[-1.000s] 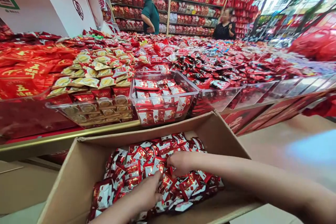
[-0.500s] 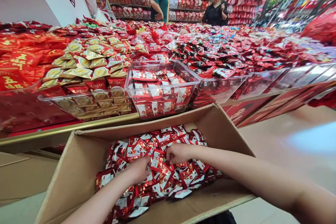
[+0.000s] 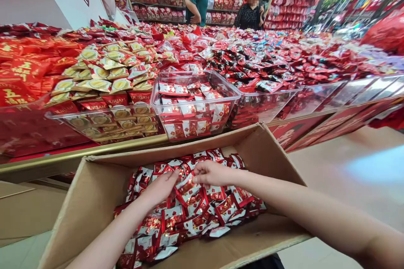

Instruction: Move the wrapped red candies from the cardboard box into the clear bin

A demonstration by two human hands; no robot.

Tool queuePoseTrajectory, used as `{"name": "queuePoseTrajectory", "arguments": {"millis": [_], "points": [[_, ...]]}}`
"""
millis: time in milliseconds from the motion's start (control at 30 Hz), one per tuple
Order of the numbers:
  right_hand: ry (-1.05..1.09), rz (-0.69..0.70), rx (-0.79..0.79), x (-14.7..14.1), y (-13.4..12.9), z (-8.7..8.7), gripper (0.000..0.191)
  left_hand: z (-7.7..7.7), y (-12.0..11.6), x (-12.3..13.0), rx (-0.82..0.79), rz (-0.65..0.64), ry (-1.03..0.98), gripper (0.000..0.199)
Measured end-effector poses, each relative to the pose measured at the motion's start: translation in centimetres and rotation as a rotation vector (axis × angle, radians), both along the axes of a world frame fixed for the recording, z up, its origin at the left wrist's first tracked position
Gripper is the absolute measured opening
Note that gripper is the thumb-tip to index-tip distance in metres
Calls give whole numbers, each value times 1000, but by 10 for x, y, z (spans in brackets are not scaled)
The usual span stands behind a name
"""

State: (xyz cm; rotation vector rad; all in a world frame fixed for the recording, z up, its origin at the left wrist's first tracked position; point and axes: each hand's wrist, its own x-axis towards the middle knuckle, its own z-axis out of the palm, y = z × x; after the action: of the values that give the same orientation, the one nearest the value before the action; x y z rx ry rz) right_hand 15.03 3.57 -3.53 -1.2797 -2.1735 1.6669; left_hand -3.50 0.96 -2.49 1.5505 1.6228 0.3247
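Inside a deep cardboard box [image 3: 277, 168], many small red-and-white candy packets [image 3: 227, 209] lie in a loose heap. My right hand [image 3: 210, 173] pinches the upper right edge of one candy packet [image 3: 188, 188], slightly raised over the heap. My left hand [image 3: 164, 185] faces it from the left, fingers curled round packets at that packet's left side; its fingertips are partly hidden. Directly behind the box stands a clear plastic bin [image 3: 197, 103], holding similar packets in neat rows.
Clear bins with durian packets [image 3: 102, 86], red packets [image 3: 23, 71] and dark red packets [image 3: 252, 65] line the counter. A gold rail [image 3: 63, 162] runs along its front. Two people, one in a green shirt [image 3: 196, 0], stand beyond, before stocked shelves.
Both hands have risen a little from the heap and moved slightly left. A packet now shows lifted between them. The person in green has shifted right in view.
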Motion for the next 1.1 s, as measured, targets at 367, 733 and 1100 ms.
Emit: {"name": "queuePoseTrajectory", "arguments": {"millis": [367,733,1100], "points": [[367,-329,155,-13,-15,39,35,42,-20,29,67,378,-694,29],[182,179,1162,11,-19,61,21,67,-21,17,-51,392,-1124,29],[676,-491,-36,-20,-22,52,30,62,-22,21,101,421,-991,37]]}}
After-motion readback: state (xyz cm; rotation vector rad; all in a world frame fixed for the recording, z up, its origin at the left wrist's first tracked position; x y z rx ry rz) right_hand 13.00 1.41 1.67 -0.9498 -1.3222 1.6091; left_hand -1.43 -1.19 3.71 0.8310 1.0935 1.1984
